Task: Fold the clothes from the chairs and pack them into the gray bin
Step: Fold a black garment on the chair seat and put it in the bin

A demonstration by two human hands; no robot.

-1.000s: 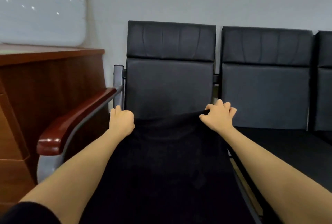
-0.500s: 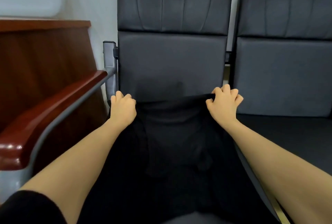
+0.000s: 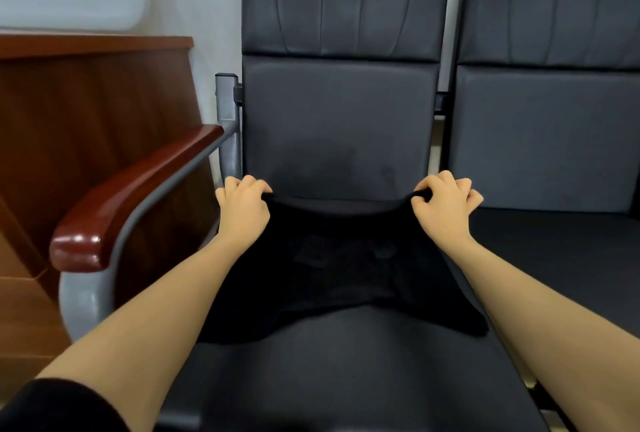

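A black garment lies spread on the seat of a dark padded chair, its far edge stretched near the backrest. My left hand pinches the garment's far left corner. My right hand pinches the far right corner, with the fabric pulled taut between both hands. The garment's near edge ends about mid-seat, leaving the front of the seat cushion bare. The gray bin is not in view.
A wooden armrest on a gray metal frame runs along the chair's left side. A brown wooden desk stands further left. A second dark chair adjoins on the right. A pale wall rises behind.
Both hands have drawn the garment's far edge toward the backrest and spread apart, flattening it. The cloth now covers only the rear of the seat instead of hanging over the front.
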